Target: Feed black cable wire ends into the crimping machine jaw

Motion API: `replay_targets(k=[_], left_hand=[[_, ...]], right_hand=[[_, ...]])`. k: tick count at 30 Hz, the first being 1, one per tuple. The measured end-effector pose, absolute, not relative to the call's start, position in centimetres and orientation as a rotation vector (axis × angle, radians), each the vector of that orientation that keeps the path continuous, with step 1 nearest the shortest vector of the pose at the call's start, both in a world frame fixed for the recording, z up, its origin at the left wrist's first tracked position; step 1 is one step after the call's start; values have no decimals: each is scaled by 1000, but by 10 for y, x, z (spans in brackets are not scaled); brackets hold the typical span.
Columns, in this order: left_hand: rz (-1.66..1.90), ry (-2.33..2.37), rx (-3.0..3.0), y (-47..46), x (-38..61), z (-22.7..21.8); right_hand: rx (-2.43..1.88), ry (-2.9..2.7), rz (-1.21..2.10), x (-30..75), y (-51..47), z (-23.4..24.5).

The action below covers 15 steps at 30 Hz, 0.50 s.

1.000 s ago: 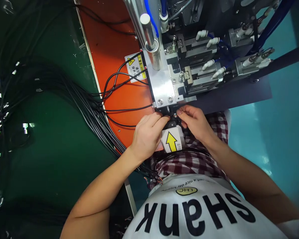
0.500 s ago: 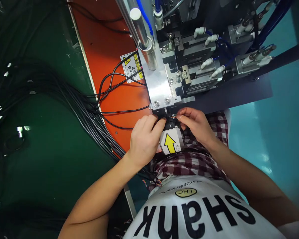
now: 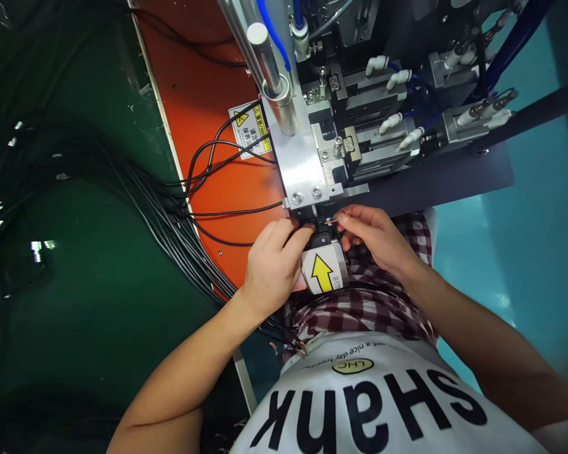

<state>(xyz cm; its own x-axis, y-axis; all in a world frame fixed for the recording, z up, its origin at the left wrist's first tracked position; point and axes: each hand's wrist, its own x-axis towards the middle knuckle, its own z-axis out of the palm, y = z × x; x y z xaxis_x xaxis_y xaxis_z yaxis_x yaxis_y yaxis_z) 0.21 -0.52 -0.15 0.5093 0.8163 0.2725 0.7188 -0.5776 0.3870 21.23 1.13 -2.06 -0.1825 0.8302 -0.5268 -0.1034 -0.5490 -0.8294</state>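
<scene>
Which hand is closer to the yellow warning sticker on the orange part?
Left. The left hand sits just below the warning sticker; the right hand is farther off, lower right.

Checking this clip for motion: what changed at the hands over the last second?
The right hand eased slightly rightward, exposing thin wire ends pinched in its fingers. The left hand stays at the black fixture above the arrow label; the machine is unchanged.
</scene>
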Motion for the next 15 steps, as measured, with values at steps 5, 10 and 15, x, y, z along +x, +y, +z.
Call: replay_targets(k=[5,10,15], left_hand=[[624,1325,2518,-5,2,-2],[604,1314,2531,-7,1,-3],[594,1320,2541,-7,2,-3]], right_hand=[[-1423,-951,1737,207,13,-21],[-1491,-1009,1688,205,12,-23],[-1445,-855,1778,205,11,-25]])
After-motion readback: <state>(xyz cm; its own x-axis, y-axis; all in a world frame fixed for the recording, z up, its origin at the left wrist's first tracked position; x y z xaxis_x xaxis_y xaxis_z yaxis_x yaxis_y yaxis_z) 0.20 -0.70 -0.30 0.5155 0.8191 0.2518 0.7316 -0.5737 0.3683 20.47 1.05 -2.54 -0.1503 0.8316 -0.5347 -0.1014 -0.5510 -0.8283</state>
